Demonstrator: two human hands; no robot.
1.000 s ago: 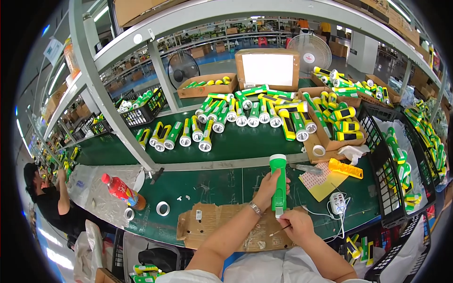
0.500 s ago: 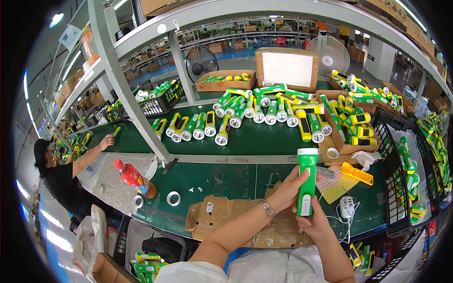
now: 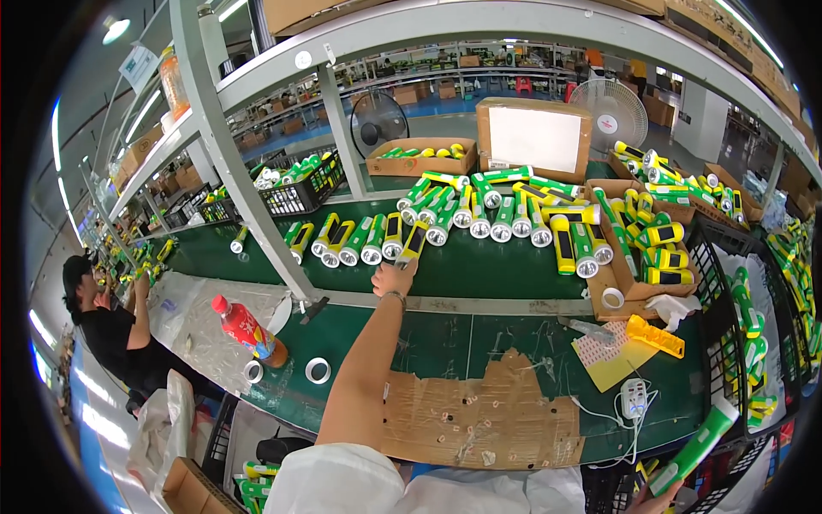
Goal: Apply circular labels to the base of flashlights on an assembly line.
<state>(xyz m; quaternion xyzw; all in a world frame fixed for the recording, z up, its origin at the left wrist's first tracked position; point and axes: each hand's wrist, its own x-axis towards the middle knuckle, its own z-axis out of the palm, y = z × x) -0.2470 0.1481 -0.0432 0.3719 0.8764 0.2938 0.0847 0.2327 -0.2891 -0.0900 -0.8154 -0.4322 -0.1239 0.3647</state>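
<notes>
My left hand [image 3: 394, 277] reaches forward to the far side of the bench. Its fingers close round the head end of a yellow flashlight [image 3: 414, 243] with a dark panel, which lies at the front of a row of green and yellow flashlights [image 3: 353, 240]. At the lower right, my right hand [image 3: 658, 500] grips the lower end of a green flashlight [image 3: 698, 445], tilted with its pale head up and to the right. That hand is partly cut off by the picture's edge. Beneath my left arm lies a torn flat piece of cardboard [image 3: 479, 420].
A red-capped drink bottle [image 3: 247, 330] and tape rolls [image 3: 318, 370] stand left. A power strip [image 3: 634, 398] with white cables and an orange plastic piece [image 3: 655, 336] lie right. Black crates [image 3: 715, 343] of flashlights border the right side. A grey upright post [image 3: 231, 154] rises left; a co-worker [image 3: 111, 325] works beyond.
Both hands were together on the green flashlight. The left has let go and moved forward onto a yellow flashlight; the right has carried the green one down to the lower right.
</notes>
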